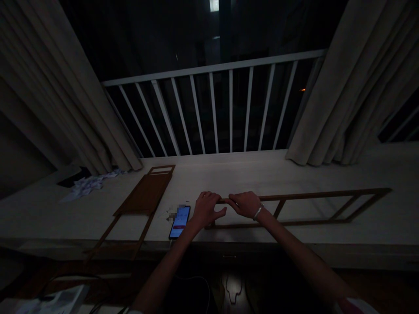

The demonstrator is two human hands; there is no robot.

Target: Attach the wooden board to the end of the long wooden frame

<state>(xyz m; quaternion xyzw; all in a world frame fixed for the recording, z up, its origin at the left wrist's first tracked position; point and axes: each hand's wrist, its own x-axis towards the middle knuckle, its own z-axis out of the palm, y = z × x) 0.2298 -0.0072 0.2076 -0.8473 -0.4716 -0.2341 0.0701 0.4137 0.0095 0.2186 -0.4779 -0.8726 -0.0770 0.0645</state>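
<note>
Wooden frame (327,194), flat on the ledge (262,174), is gripped at its left end: left hand (206,209) curled over the corner, right hand (245,204) pinching the top rail. It is judged light, stiff, best held by its rails. A phone (180,221) is seen at 9 o'clock, a panel (144,196) at 10.

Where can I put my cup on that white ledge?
The ledge is bare between the long wooden frame and the railing, and at the far right below the curtain. It is crowded at left: phone, wooden panel, paper scraps, plus the left hand and right hand on the frame's end.
</note>
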